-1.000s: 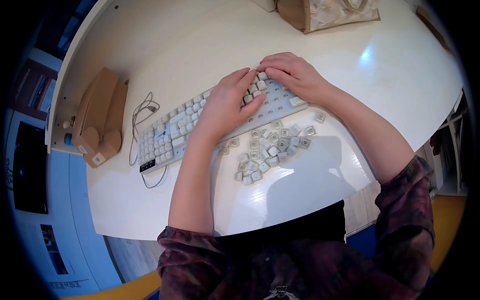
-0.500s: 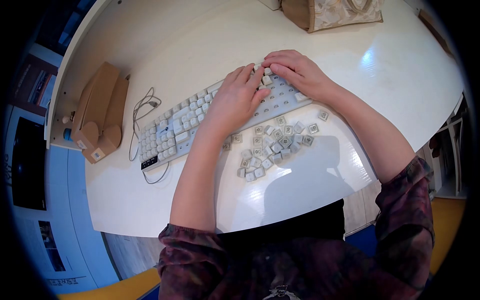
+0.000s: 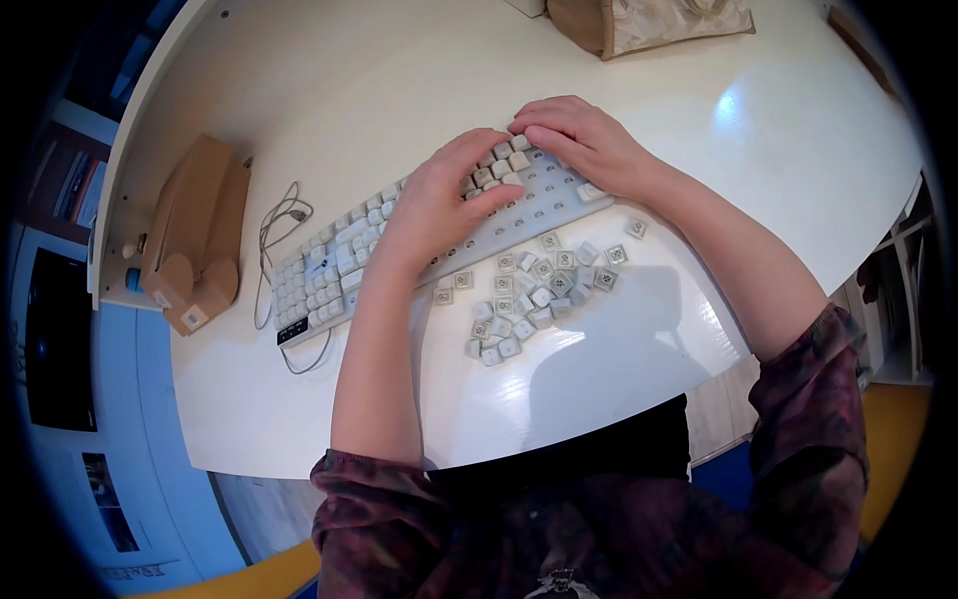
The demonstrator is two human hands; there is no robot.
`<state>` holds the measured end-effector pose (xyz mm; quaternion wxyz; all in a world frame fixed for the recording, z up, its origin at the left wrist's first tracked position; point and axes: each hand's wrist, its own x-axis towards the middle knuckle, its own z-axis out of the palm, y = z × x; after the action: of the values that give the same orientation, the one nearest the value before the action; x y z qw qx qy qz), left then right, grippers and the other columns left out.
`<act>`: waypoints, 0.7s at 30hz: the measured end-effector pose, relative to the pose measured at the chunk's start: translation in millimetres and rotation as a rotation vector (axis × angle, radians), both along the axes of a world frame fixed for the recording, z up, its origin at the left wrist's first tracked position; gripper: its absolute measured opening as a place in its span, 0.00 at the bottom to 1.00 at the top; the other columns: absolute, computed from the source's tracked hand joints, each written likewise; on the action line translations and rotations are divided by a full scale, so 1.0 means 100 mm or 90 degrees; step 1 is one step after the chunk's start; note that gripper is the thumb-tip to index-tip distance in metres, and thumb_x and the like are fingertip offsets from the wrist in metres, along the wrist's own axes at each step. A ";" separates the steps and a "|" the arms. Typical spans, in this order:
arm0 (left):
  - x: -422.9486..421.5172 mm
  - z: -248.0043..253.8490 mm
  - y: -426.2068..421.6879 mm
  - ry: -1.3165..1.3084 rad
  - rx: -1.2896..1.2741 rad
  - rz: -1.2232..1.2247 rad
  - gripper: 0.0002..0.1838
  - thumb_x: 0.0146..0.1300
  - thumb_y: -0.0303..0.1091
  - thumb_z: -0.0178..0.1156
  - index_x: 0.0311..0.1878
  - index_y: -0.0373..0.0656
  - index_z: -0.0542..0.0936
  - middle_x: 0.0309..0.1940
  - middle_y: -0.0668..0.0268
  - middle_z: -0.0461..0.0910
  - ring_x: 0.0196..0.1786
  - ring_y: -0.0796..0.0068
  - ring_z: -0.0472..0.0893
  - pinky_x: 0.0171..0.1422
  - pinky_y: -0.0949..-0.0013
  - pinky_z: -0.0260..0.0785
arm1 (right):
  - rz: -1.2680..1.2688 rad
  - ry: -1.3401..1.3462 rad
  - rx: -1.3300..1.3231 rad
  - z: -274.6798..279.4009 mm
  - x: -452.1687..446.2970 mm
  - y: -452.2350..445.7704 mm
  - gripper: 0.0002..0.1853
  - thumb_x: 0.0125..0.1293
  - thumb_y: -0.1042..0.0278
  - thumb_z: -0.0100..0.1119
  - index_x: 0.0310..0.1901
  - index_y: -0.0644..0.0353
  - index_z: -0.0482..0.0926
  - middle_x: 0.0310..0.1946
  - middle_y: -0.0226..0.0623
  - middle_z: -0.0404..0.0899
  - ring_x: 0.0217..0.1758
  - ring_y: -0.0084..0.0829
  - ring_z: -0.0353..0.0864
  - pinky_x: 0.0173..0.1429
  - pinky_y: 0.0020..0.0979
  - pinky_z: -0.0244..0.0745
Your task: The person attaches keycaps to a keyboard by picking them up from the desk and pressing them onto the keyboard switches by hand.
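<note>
- The left hand (image 3: 434,205) is spreading palm down over the keyboard (image 3: 489,232), its thumb standing apart from the fingers; the right hand (image 3: 589,145) is curling over the far right end, fingertips nearly meeting the left's. Whether the right is pinching a keycap, I cannot tell.
- The white counter (image 3: 758,200) is carrying everything; its near edge is running past 6 o'clock, so anything swept that way could end up falling.
- The keyboard is stretching from 9 o'clock to between 1 and 2, passing beneath both hands, with bare switches showing toward its right end. Pressing off-centre there could seat a cap askew or make the board slide.
- A patterned bag (image 3: 659,28) is standing at 1 o'clock, well apart from the hands.
- A cardboard box (image 3: 195,225) is sitting between 9 and 10 o'clock.
- A cable (image 3: 296,215) is looping at 10 o'clock between box and keyboard; it could snag if the board shifts.
- Loose keycaps (image 3: 542,297) are lying around the clock's centre, between the forearms, several showing their undersides. A forearm dipping inward could scatter them, and look-alike caps could get mixed up.
</note>
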<state>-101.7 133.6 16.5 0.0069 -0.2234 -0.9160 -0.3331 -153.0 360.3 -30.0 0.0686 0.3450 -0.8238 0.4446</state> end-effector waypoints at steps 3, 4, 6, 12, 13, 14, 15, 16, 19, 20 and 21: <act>0.01 0.03 0.02 0.014 -0.022 -0.008 0.26 0.61 0.39 0.71 0.62 0.44 0.79 0.60 0.60 0.80 0.60 0.59 0.80 0.64 0.63 0.73 | -0.019 0.042 -0.021 -0.09 -0.02 -0.02 0.18 0.77 0.55 0.50 0.52 0.58 0.84 0.53 0.36 0.83 0.61 0.41 0.76 0.67 0.39 0.69; 0.02 0.05 0.02 0.027 -0.037 -0.012 0.26 0.61 0.38 0.71 0.62 0.44 0.79 0.57 0.60 0.81 0.60 0.61 0.81 0.64 0.64 0.72 | -0.020 0.038 -0.021 -0.09 -0.03 -0.02 0.18 0.76 0.55 0.50 0.52 0.57 0.84 0.53 0.36 0.84 0.61 0.41 0.76 0.67 0.39 0.70; 0.04 0.09 0.05 0.040 -0.050 -0.021 0.22 0.61 0.37 0.71 0.58 0.43 0.81 0.54 0.61 0.82 0.56 0.62 0.82 0.60 0.65 0.74 | -0.021 0.035 -0.018 -0.09 -0.03 -0.03 0.18 0.76 0.55 0.50 0.52 0.57 0.84 0.53 0.36 0.84 0.61 0.41 0.76 0.67 0.39 0.70; 0.03 0.02 0.06 0.181 -0.107 -0.059 0.09 0.60 0.35 0.70 0.39 0.40 0.87 0.46 0.66 0.84 0.40 0.65 0.85 0.46 0.64 0.79 | -0.027 0.036 -0.015 -0.08 -0.02 -0.03 0.18 0.76 0.55 0.51 0.52 0.57 0.85 0.54 0.34 0.84 0.61 0.40 0.76 0.67 0.39 0.70; 0.03 0.00 0.06 0.216 -0.102 -0.069 0.08 0.60 0.36 0.69 0.35 0.41 0.88 0.43 0.69 0.84 0.36 0.65 0.85 0.44 0.63 0.79 | -0.027 0.041 -0.016 -0.10 -0.03 -0.03 0.18 0.76 0.55 0.51 0.52 0.57 0.85 0.54 0.34 0.84 0.61 0.40 0.76 0.67 0.38 0.70; 0.02 -0.01 0.05 0.234 -0.100 -0.075 0.08 0.60 0.36 0.69 0.35 0.41 0.88 0.42 0.69 0.84 0.35 0.65 0.85 0.43 0.63 0.79 | -0.028 0.046 -0.016 -0.10 -0.03 -0.03 0.18 0.76 0.55 0.51 0.52 0.57 0.85 0.54 0.34 0.84 0.61 0.40 0.76 0.67 0.38 0.70; 0.01 -0.02 0.05 0.252 -0.098 -0.081 0.08 0.60 0.36 0.69 0.35 0.41 0.88 0.41 0.69 0.85 0.35 0.66 0.85 0.42 0.64 0.79 | -0.027 0.051 -0.017 -0.11 -0.04 -0.03 0.18 0.76 0.55 0.51 0.52 0.57 0.85 0.54 0.34 0.84 0.61 0.40 0.76 0.67 0.38 0.70; 0.01 -0.03 0.05 0.270 -0.096 -0.086 0.08 0.60 0.35 0.69 0.35 0.41 0.88 0.40 0.70 0.85 0.34 0.66 0.85 0.41 0.64 0.79 | -0.026 0.056 -0.018 -0.11 -0.04 -0.03 0.17 0.76 0.55 0.51 0.52 0.57 0.85 0.54 0.34 0.84 0.61 0.40 0.76 0.67 0.38 0.70; 0.00 -0.05 0.04 0.280 -0.095 -0.089 0.08 0.59 0.35 0.70 0.34 0.41 0.88 0.40 0.70 0.85 0.34 0.66 0.85 0.41 0.64 0.80 | -0.026 0.058 -0.017 -0.11 -0.03 -0.03 0.17 0.76 0.55 0.51 0.52 0.57 0.85 0.54 0.34 0.84 0.61 0.40 0.76 0.67 0.38 0.70; 0.00 -0.04 0.04 0.271 -0.105 -0.091 0.08 0.59 0.33 0.70 0.36 0.39 0.88 0.41 0.68 0.85 0.35 0.66 0.86 0.43 0.66 0.80 | -0.026 0.057 -0.016 -0.11 -0.03 -0.03 0.17 0.76 0.55 0.51 0.52 0.57 0.85 0.54 0.34 0.84 0.61 0.40 0.76 0.67 0.38 0.70; 0.01 -0.03 0.04 0.260 -0.114 -0.093 0.08 0.59 0.32 0.71 0.39 0.37 0.88 0.43 0.65 0.86 0.37 0.66 0.87 0.44 0.67 0.81 | -0.027 0.057 -0.016 -0.11 -0.03 -0.03 0.17 0.76 0.55 0.51 0.52 0.57 0.85 0.54 0.34 0.84 0.62 0.40 0.76 0.67 0.38 0.70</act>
<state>-101.0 137.9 13.9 0.1484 -0.3516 -0.9028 -0.1982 -156.2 357.4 -40.8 0.1189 0.3461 -0.8214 0.4374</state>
